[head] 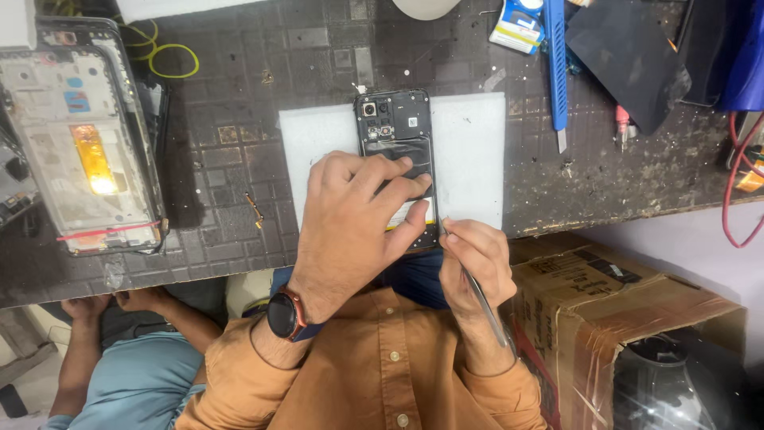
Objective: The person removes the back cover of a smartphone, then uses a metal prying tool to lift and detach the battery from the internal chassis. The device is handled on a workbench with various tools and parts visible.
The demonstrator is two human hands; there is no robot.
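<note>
An opened black phone (395, 127) with its back cover off lies on a white mat (469, 151) on the workbench. My left hand (354, 215) presses flat on the phone's lower half, over the battery, with a dark watch on the wrist. My right hand (475, 259) is at the phone's lower right corner and pinches a thin metal tool (485, 306), its tip touching the phone's edge. Both arms are in orange sleeves.
A large opened phone frame (83, 143) lies at the left. A blue-handled tool (556, 64), a dark cloth (629, 56) and red wires (736, 175) are at the back right. A cardboard box (613, 310) stands below the bench. Another person in a blue shirt (135, 374) sits lower left.
</note>
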